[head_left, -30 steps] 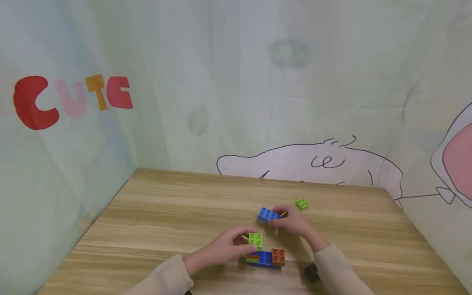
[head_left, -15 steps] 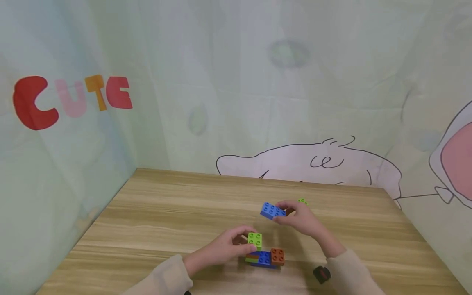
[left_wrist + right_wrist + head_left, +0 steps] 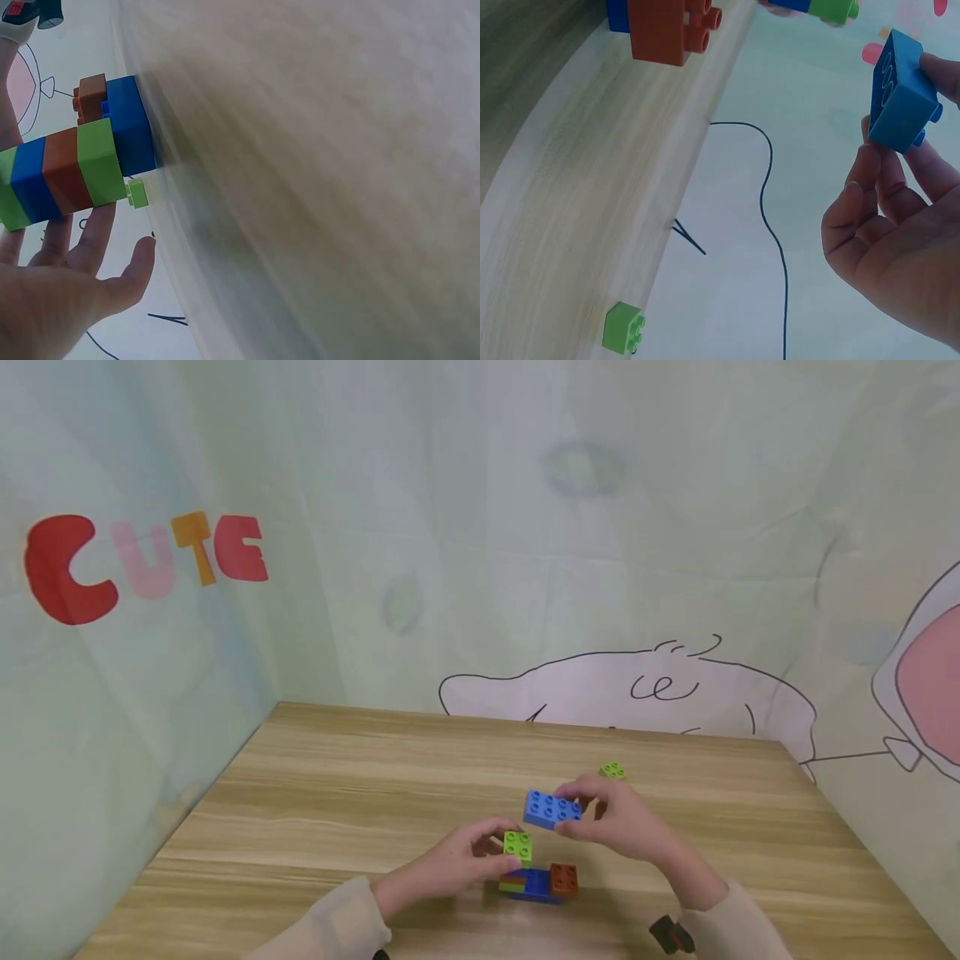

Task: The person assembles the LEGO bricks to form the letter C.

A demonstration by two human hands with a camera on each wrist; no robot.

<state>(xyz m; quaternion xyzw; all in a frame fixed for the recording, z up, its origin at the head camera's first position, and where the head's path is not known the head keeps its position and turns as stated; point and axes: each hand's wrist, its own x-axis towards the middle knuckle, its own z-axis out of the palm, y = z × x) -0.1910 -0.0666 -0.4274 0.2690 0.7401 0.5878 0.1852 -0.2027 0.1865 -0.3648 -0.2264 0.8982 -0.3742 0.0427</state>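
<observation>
My left hand (image 3: 461,860) grips an upright stack of bricks by its lime green top brick (image 3: 517,845), thumb in front. The left wrist view shows the stack's green, brown and blue layers (image 3: 64,171). It stands on one end of a long dark blue brick (image 3: 537,885); an orange-brown brick (image 3: 564,879) sits on the other end. Beyond the stack, my right hand (image 3: 626,822) pinches a lighter blue eight-stud brick (image 3: 546,810) in the air, studs up. From the right wrist view, the blue brick's hollow underside (image 3: 889,75) is visible.
A loose lime green brick (image 3: 613,770) lies on the wooden table (image 3: 360,777) past my right hand. Printed cloth walls (image 3: 480,543) rise at the table's back and sides. A small black device (image 3: 670,935) is on my right wrist.
My right hand has lifted the blue brick off the table area and then brought it nearer to the stack. My left hand keeps its grip and place.
</observation>
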